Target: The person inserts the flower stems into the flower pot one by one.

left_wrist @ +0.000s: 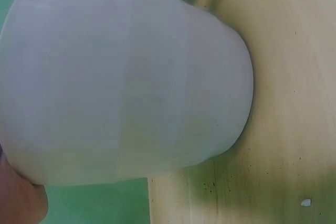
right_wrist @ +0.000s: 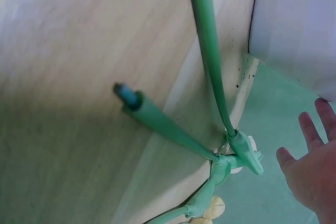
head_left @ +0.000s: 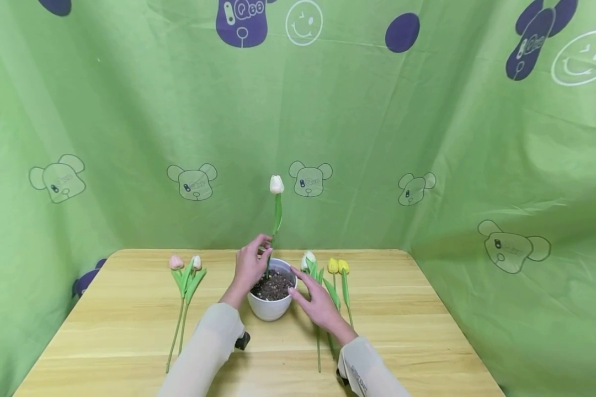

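At the head view's centre the left hand (head_left: 250, 266) pinches the upright white tulip (head_left: 278, 211) by its stem over the pot (head_left: 270, 310), whose right side the right hand (head_left: 320, 304) touches; the left wrist view's left and middle show the pot, the right wrist view's lower right that right hand's spread fingers.

I cannot see the lower end of the upright white tulip (head_left: 276, 184), because it goes out of sight at the soil (head_left: 274, 288). The right hand (head_left: 320, 306) hides part of the stems of the lying tulips (head_left: 338, 267) below it, and the print on the right sleeve (head_left: 370, 366) is too small for me to read. In the left wrist view, the picture's edge cuts the white pot (left_wrist: 126, 77) and most of the left hand (left_wrist: 21, 198); a white fleck (left_wrist: 306, 202) I cannot identify.
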Demonstrator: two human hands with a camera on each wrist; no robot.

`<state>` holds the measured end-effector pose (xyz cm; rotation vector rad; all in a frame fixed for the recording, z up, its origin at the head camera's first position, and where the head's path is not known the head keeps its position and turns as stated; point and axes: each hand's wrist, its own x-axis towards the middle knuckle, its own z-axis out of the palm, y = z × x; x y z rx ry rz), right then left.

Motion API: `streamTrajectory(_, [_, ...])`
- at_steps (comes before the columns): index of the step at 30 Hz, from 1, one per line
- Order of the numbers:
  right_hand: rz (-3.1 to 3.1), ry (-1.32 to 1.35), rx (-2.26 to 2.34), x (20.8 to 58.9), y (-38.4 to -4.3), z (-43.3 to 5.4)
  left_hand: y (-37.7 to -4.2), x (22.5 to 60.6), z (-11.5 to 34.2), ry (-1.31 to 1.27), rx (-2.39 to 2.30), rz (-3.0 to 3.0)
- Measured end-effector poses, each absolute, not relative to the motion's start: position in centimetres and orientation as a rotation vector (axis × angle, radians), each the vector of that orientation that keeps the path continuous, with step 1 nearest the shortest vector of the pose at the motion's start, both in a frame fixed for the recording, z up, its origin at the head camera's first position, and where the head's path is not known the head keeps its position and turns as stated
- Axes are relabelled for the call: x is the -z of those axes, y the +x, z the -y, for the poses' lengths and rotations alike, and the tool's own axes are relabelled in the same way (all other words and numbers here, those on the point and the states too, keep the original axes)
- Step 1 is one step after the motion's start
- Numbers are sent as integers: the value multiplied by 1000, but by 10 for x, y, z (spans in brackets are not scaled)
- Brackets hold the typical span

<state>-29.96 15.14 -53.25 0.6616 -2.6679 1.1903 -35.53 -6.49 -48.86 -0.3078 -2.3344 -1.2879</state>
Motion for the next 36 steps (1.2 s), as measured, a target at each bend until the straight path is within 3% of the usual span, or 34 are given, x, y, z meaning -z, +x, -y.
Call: streamTrajectory(36, [2674,627,-1241,533,-298,-150,-355,489,64,-174,1454,2313])
